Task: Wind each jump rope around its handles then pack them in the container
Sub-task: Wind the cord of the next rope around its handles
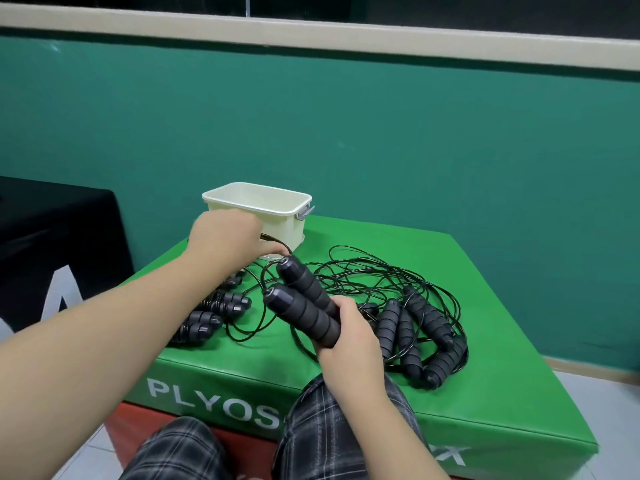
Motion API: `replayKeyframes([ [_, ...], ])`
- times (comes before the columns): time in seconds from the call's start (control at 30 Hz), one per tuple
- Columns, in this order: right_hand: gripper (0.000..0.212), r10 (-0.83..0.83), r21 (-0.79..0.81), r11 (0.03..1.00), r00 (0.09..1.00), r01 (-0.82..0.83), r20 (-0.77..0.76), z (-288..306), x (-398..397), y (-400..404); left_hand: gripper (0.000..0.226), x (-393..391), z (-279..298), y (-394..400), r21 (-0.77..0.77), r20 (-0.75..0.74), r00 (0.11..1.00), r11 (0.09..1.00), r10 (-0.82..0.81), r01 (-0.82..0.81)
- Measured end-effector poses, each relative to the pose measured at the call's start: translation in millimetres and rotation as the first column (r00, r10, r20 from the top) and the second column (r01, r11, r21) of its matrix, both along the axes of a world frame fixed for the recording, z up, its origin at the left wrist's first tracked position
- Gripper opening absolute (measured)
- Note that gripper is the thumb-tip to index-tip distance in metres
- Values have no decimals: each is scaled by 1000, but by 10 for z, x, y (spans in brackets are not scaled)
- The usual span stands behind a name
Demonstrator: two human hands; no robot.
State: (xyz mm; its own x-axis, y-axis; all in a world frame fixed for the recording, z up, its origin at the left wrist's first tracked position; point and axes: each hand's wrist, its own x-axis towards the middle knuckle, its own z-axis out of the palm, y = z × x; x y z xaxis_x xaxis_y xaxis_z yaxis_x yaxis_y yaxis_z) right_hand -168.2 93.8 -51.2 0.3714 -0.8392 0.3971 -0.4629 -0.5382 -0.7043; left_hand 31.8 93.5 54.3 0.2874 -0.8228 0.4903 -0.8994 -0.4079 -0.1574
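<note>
My right hand (349, 336) grips two black foam jump-rope handles (304, 303) side by side, their capped ends pointing up and away from me. My left hand (228, 237) is above them and pinches the thin black cord (273, 241) near the handle tops. A cream plastic container (256, 199) stands open at the back of the green box, just behind my left hand. Several wound ropes (214, 315) lie in a row under my left forearm. A tangle of loose cords (374, 275) and more black handles (415, 327) lies to the right.
Everything rests on a green padded plyo box (502, 368) stacked on a red one. A black box (52, 244) stands to the left, and a green wall runs behind. My knees in plaid trousers (332, 427) are against the box's front.
</note>
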Motion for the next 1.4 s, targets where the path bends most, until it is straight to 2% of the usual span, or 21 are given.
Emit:
replayKeyframes([
  [0.1,37,-32,-151,988,994,15,-107,2,7,46,62,-56,-19,36,-51,-284,957,997,-65,52],
  [0.2,47,-84,-238,971,969,27,-233,-51,53,59,61,-215,42,137,-185,-582,779,971,-234,153],
  [0.3,54,-192,-346,936,923,70,-333,-121,135,64,59,-463,121,339,-258,-691,645,944,-328,203],
  [0.4,66,-320,-391,903,887,179,-334,-190,229,10,58,-691,55,536,-262,-682,633,930,-367,258],
  [0.47,69,-342,-371,906,871,206,-352,-183,238,21,57,-780,-36,635,-260,-661,645,923,-383,282],
  [0.57,55,-328,-331,922,856,199,-400,-186,227,15,56,-837,-134,757,-271,-635,655,913,-409,306],
  [0.63,57,-333,-314,924,865,219,-376,-186,245,14,55,-862,-177,831,-264,-655,640,915,-402,306],
  [0.67,60,-333,-300,926,871,229,-361,-175,240,19,55,-869,-198,864,-238,-651,651,919,-391,313],
  [0.77,52,-312,-242,941,881,236,-356,-203,212,-18,52,-819,-246,950,-73,-556,781,953,-284,295],
  [0.83,49,-265,-173,962,860,210,-436,-172,177,-16,49,-725,-260,1008,27,-543,814,965,-206,263],
  [0.9,50,-271,-155,962,859,225,-435,-146,157,-27,45,-661,-322,1052,82,-594,780,950,-196,301],
  [1.07,45,-290,-168,957,833,238,-472,-98,165,3,42,-786,-606,1060,99,-719,642,874,-268,476],
  [1.2,32,-290,-201,955,830,219,-477,-54,127,11,35,-924,-726,1049,63,-716,605,830,-349,554],
  [1.3,34,-318,-201,946,846,253,-428,-74,141,2,25,-917,-821,1049,16,-732,570,827,-372,561],
  [1.4,37,-304,-160,952,879,262,-367,-116,141,-15,26,-864,-944,1049,17,-761,544,828,-353,561],
])
